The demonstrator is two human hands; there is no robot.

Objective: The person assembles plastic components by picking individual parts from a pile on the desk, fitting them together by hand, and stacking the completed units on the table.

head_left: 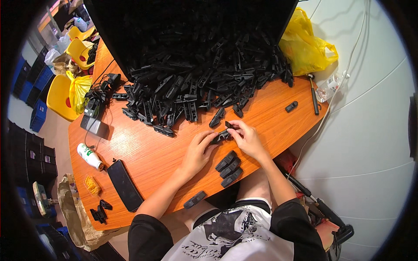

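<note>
A black plastic part (pixel 223 135) is held between my two hands just above the wooden table. My left hand (pixel 198 153) closes its fingers on the part's left end. Thumb and fingers of my right hand (pixel 247 140) pinch the right end, where a small flat black piece (pixel 228 125) sticks up; whether it is separate I cannot tell. Beyond my hands spreads a large heap of similar black plastic parts (pixel 191 89). Right below them, several oblong black parts (pixel 229 168) lie in a row, and another black part (pixel 195 199) rests at the table's near edge.
On the left of the table (pixel 161 152) lie a dark phone (pixel 125 185), a white bottle (pixel 89 156), yellow bands (pixel 92 185) and small black pieces (pixel 100 212). Toward the right are a lone black part (pixel 291 106), a hammer (pixel 314 96), a clear bottle (pixel 333 86) and a yellow bag (pixel 305 45).
</note>
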